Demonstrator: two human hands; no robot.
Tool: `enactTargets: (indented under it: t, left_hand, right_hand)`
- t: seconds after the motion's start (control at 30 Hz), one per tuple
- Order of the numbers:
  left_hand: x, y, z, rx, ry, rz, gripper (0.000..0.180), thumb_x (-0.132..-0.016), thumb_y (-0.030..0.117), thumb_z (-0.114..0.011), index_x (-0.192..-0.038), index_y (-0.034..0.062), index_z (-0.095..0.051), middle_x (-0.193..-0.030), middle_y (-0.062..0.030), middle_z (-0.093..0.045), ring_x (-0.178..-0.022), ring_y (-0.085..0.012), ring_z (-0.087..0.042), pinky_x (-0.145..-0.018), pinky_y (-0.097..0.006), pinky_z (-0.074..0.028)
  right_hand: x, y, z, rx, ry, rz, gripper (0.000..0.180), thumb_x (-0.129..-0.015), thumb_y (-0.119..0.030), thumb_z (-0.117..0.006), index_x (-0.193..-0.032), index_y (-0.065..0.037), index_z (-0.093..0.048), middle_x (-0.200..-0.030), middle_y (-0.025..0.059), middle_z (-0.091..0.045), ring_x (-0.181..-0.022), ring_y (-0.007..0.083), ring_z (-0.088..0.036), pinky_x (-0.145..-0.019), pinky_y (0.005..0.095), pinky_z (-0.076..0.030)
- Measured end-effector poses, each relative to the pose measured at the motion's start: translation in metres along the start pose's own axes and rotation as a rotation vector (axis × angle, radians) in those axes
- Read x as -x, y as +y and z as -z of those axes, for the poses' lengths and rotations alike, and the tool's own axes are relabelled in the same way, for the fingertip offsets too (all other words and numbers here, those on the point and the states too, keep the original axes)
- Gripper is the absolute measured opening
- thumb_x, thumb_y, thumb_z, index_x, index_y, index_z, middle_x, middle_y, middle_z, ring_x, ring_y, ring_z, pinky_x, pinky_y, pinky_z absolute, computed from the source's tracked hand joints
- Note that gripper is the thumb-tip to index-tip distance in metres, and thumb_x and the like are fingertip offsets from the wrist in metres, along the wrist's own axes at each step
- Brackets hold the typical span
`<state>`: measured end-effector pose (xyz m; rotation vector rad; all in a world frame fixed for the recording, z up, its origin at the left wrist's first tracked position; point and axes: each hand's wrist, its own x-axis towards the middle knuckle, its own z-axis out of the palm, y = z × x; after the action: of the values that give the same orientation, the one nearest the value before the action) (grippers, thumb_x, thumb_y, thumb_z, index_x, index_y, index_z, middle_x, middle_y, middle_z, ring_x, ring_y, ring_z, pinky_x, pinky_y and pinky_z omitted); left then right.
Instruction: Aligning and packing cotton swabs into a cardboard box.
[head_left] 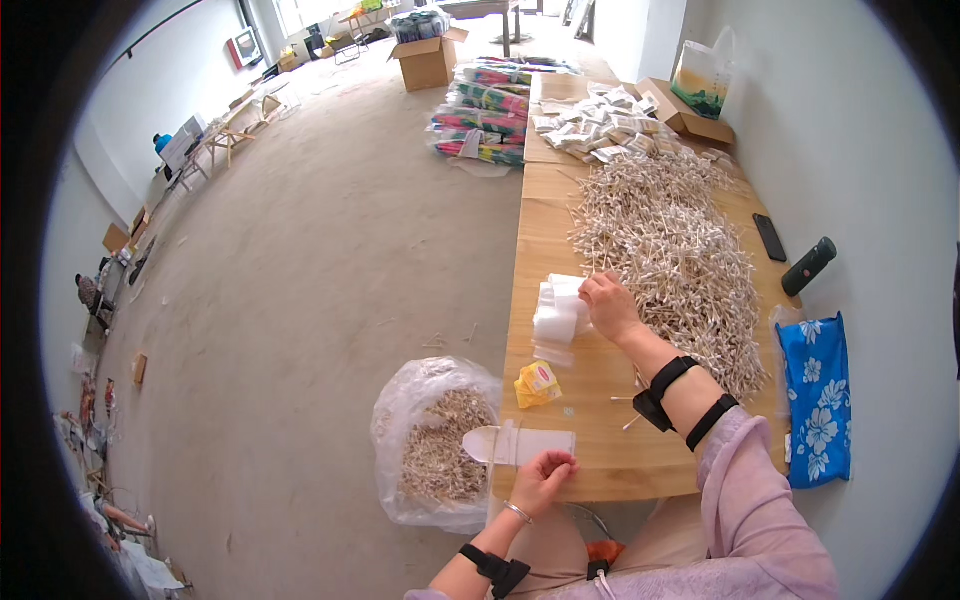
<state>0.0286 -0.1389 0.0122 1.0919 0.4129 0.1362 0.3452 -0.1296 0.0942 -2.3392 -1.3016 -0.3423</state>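
Note:
Beside the far end of a stack of small clear plastic bags (556, 318), my right hand (608, 305) pinches the edge of a bag. To its right spreads a large heap of cotton swabs (670, 240). My left hand (543, 482) is closed at the near right edge of a flat white piece (535, 446). That piece has a rounded end reaching past the table's left edge, and a band crosses it. Between the two hands lie small yellow cards or packets (538, 385). A few loose swabs (621, 399) rest by my right forearm.
A clear sack of swabs (440, 450) stands left of the table (600, 470). Filled packets (610, 120) lie at the far end, near an open carton (690, 115). Along the right are a phone (769, 238), a dark bottle (809, 266) and a blue flowered pouch (816, 400).

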Motion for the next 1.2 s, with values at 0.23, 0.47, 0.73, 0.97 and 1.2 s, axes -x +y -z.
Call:
enactTargets:
  t: [0.23, 0.47, 0.73, 0.97, 1.2]
  left_hand:
    - [-0.001, 0.004, -0.004, -0.011, -0.004, -0.018, 0.015, -0.092, -0.002, -0.053, -0.107, -0.0014, -0.055, -0.102, -0.0072, -0.063, -0.096, -0.0153, -0.063, -0.087, -0.029, -0.052]
    - [-0.001, 0.000, -0.001, -0.004, -0.004, -0.027, 0.016, -0.092, -0.001, -0.054, -0.108, -0.0009, -0.055, -0.102, -0.0087, -0.064, -0.095, -0.0165, -0.064, -0.088, -0.031, -0.053]
    - [-0.002, 0.001, -0.003, 0.002, -0.005, -0.043, 0.014, -0.092, 0.000, -0.054, -0.107, -0.0007, -0.056, -0.103, -0.0086, -0.063, -0.095, -0.0165, -0.064, -0.088, -0.031, -0.054]
    - [-0.002, 0.003, -0.006, 0.004, -0.011, -0.050, 0.013, -0.092, 0.001, -0.054, -0.106, -0.0011, -0.056, -0.102, -0.0083, -0.063, -0.094, -0.0165, -0.064, -0.087, -0.031, -0.054]
    - [0.002, 0.043, -0.016, 0.007, 0.190, -0.126, 0.013, -0.091, 0.002, -0.058, -0.103, -0.0010, -0.058, -0.099, -0.0081, -0.064, -0.089, -0.0158, -0.064, -0.086, -0.031, -0.054]
  right_hand:
    - [0.023, -0.013, -0.003, 0.018, -0.086, 0.042, 0.010, -0.081, -0.019, -0.067, -0.082, -0.009, -0.062, -0.093, 0.0031, -0.061, -0.100, 0.0234, -0.056, -0.085, 0.0352, -0.050]
    - [0.030, -0.019, 0.006, -0.195, -0.192, -0.075, 0.011, -0.078, -0.016, -0.069, -0.081, -0.009, -0.061, -0.090, 0.0047, -0.061, -0.099, 0.0247, -0.057, -0.085, 0.0372, -0.049]
    - [0.024, -0.005, 0.006, -0.510, 0.009, -0.168, 0.012, -0.079, -0.007, -0.066, -0.090, -0.002, -0.069, -0.089, 0.0187, -0.068, -0.083, 0.0313, -0.067, -0.072, 0.0363, -0.052]
    - [0.026, -0.007, 0.027, -0.424, 0.123, -0.190, 0.008, -0.076, -0.008, -0.070, -0.082, -0.004, -0.071, -0.079, 0.0126, -0.065, -0.072, 0.0271, -0.063, -0.068, 0.0345, -0.051]
    - [0.056, -0.073, 0.056, -0.703, -0.062, -0.251, 0.010, -0.071, -0.011, -0.075, -0.076, -0.005, -0.070, -0.077, 0.0101, -0.062, -0.068, 0.0199, -0.061, -0.064, 0.0307, -0.049]
